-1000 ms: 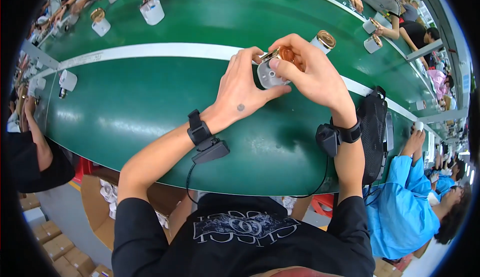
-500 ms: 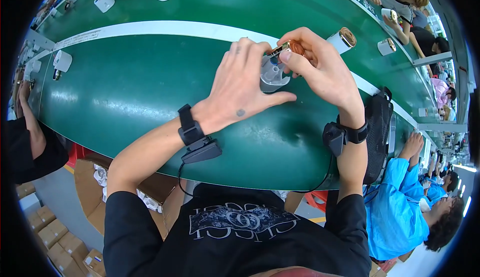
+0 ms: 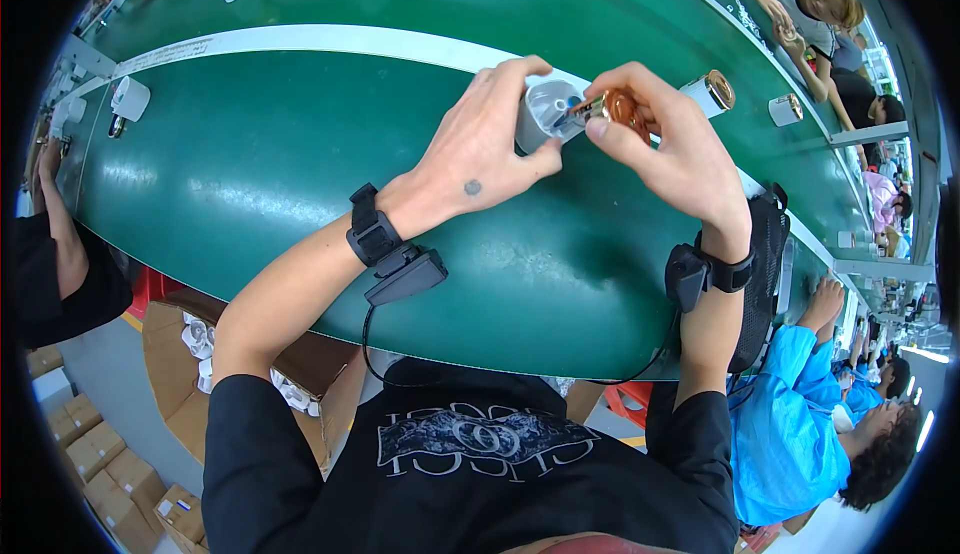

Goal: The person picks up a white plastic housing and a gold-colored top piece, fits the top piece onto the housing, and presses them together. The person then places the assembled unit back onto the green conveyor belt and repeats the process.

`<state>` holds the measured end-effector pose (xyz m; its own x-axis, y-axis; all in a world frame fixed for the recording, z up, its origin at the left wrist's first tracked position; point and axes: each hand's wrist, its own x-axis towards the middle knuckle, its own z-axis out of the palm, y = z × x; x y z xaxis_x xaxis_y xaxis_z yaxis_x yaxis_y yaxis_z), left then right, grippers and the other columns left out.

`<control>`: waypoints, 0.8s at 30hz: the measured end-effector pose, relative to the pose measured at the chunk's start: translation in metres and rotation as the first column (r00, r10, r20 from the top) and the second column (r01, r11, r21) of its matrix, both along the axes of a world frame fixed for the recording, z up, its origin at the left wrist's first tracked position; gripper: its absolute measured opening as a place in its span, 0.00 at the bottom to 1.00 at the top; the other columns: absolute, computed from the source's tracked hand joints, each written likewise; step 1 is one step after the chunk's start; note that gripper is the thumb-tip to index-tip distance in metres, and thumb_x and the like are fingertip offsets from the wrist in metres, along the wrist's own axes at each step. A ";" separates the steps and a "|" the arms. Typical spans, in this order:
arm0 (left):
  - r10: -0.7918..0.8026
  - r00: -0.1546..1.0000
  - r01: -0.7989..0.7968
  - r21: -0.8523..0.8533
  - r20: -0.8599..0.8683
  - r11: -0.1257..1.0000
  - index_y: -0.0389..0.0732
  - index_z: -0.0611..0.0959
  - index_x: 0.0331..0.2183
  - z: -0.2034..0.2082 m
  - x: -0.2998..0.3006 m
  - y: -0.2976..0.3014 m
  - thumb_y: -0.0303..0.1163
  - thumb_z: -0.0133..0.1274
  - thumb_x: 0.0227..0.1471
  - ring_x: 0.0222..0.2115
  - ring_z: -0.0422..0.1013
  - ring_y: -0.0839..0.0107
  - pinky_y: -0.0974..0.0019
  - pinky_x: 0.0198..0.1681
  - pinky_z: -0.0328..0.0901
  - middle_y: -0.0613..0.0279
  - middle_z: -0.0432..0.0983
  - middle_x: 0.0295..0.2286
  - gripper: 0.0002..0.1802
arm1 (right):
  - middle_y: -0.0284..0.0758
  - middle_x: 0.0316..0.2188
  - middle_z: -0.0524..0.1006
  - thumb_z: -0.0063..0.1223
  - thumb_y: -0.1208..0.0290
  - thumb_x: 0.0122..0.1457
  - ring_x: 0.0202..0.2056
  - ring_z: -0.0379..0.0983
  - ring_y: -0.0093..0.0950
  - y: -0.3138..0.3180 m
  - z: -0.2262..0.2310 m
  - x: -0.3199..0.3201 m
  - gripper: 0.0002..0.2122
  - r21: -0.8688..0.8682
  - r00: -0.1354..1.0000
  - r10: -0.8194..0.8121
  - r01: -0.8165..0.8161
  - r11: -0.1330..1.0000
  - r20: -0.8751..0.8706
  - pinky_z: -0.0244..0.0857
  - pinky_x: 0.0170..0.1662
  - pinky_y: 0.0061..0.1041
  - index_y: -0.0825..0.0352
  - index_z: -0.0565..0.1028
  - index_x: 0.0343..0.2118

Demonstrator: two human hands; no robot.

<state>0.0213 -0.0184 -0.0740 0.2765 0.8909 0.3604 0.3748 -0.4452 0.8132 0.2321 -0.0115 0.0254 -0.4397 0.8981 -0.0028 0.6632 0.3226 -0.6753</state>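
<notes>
The grey plastic cup [image 3: 545, 114] was held up over the green belt [image 3: 250, 184], roughly above the white stripe [image 3: 330, 44] that ran along the belt's middle, and well in from its near edge. The left hand [image 3: 480, 154] was curled around the cup's left side, thumb pressed under it and fingers wrapped over the top, gripping it firmly with its open mouth turned toward the other hand. The right hand [image 3: 670, 144] sat just beside it, its fingers pinched shut on a small copper-wound part [image 3: 615, 106], whose tip reached into the cup's mouth; whether it actually touched the inside wall was hard to make out from there. Both wrists wore black strapped devices [image 3: 385, 249], with a cable trailing off the left one. Farther along the belt, toward its far right edge, a white cylinder with a copper top [image 3: 708, 92] lay near another like it [image 3: 785, 109]. A second white piece [image 3: 130, 102] rested near the belt's left end.
</notes>
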 end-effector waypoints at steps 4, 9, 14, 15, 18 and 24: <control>0.012 1.000 -0.012 0.021 -0.005 1.000 0.36 0.69 0.56 -0.008 0.000 -0.003 0.35 0.67 0.45 0.45 0.70 0.51 0.53 0.48 0.69 0.46 0.70 0.48 0.38 | 0.29 0.29 0.71 0.59 0.64 0.63 0.30 0.66 0.19 -0.004 0.002 0.002 0.16 -0.077 0.992 0.117 -0.113 0.991 0.043 0.63 0.35 0.21 0.69 0.74 0.46; 0.010 0.997 -0.010 -0.003 -0.078 1.000 0.34 0.67 0.56 -0.007 0.009 -0.015 0.39 0.70 0.44 0.46 0.69 0.51 0.53 0.49 0.68 0.47 0.70 0.48 0.42 | 0.31 0.29 0.71 0.58 0.64 0.62 0.31 0.67 0.21 -0.003 -0.011 -0.003 0.15 -0.096 0.984 0.176 -0.178 0.979 -0.026 0.64 0.36 0.23 0.69 0.75 0.46; -0.036 0.996 0.048 -0.159 0.075 0.986 0.34 0.68 0.55 -0.021 0.013 -0.016 0.42 0.73 0.42 0.46 0.68 0.52 0.54 0.49 0.68 0.48 0.70 0.47 0.44 | 0.31 0.29 0.72 0.58 0.64 0.61 0.30 0.68 0.23 -0.005 -0.008 -0.010 0.14 -0.159 0.972 0.232 -0.236 0.959 -0.044 0.65 0.37 0.24 0.69 0.76 0.45; -0.052 0.995 0.062 -0.127 0.079 0.990 0.34 0.69 0.55 -0.022 0.012 -0.015 0.43 0.73 0.42 0.46 0.68 0.53 0.54 0.48 0.68 0.48 0.71 0.46 0.44 | 0.31 0.29 0.72 0.58 0.64 0.61 0.30 0.68 0.23 -0.005 -0.008 -0.010 0.14 -0.180 0.971 0.237 -0.241 0.954 -0.044 0.65 0.37 0.25 0.68 0.76 0.45; -0.086 0.992 0.092 -0.063 0.089 0.994 0.33 0.70 0.55 -0.022 0.008 -0.013 0.44 0.72 0.43 0.45 0.68 0.54 0.55 0.48 0.68 0.49 0.72 0.45 0.44 | 0.32 0.29 0.73 0.57 0.64 0.62 0.31 0.68 0.23 -0.004 -0.014 -0.010 0.13 -0.020 0.978 0.210 -0.210 0.978 -0.009 0.65 0.37 0.25 0.67 0.77 0.44; -0.152 0.987 0.160 -0.189 0.056 0.969 0.32 0.76 0.53 -0.014 0.006 -0.013 0.48 0.68 0.48 0.39 0.69 0.61 0.60 0.42 0.68 0.54 0.74 0.35 0.39 | 0.33 0.29 0.73 0.54 0.63 0.64 0.31 0.69 0.23 0.007 -0.027 0.000 0.12 0.095 0.989 0.141 -0.145 0.985 0.046 0.65 0.37 0.25 0.66 0.77 0.44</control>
